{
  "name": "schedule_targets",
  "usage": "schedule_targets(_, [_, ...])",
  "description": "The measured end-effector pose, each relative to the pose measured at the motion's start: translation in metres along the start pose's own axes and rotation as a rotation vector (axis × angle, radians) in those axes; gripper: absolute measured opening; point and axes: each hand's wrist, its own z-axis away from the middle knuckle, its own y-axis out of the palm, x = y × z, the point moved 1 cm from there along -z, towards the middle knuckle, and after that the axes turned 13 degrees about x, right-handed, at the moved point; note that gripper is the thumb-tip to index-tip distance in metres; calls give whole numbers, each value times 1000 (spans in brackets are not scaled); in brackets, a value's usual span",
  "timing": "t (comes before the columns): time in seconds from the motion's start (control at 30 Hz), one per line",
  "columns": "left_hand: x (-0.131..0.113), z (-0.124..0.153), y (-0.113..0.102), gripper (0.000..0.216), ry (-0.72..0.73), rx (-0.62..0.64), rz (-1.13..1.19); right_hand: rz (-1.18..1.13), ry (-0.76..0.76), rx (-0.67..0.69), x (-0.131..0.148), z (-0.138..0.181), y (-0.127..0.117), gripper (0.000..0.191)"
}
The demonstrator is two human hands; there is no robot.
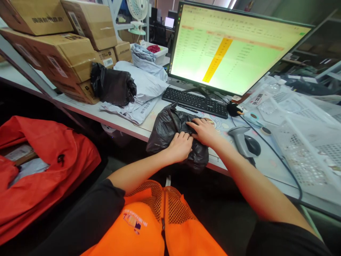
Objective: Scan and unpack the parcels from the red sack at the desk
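Observation:
A crumpled black plastic bag (170, 124) lies at the front edge of the desk, part of it hanging over. My left hand (181, 145) is on its near side, fingers curled into the plastic. Across its right part reaches my right hand (204, 132), with fingers bent and the tips gripping the plastic. Both hands are close together at the middle of the bag. What the bag contains is hidden. Just behind it are a black keyboard (195, 101) and a pen (188, 108).
A monitor (234, 53) stands behind the keyboard. At right are a barcode scanner (239, 140), a mouse (252, 145) and white plastic baskets (301, 149). Cardboard boxes (61, 53), another black bundle (114, 85) and white mailing bags (149, 85) occupy the left. A red sack (71, 160) stands below.

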Motion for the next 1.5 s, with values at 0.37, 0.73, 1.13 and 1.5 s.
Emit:
schedule_targets(0.37, [-11,4,-21,20,159,-87,-80,-177,373,-187,-12,-15,-13,51])
schedule_targets(0.73, [2,11,-38,23,281,31,-71,-141,252,-76,22,-27,-19,43])
schedule_targets(1.13, [-7,157,-34,35,186,127,260,-149,497,-222,-65,-24,-31,41])
schedule_targets(1.5, [-5,50,-49,101,49,191,-13,-550,299,-319,-20,-34,-37,22])
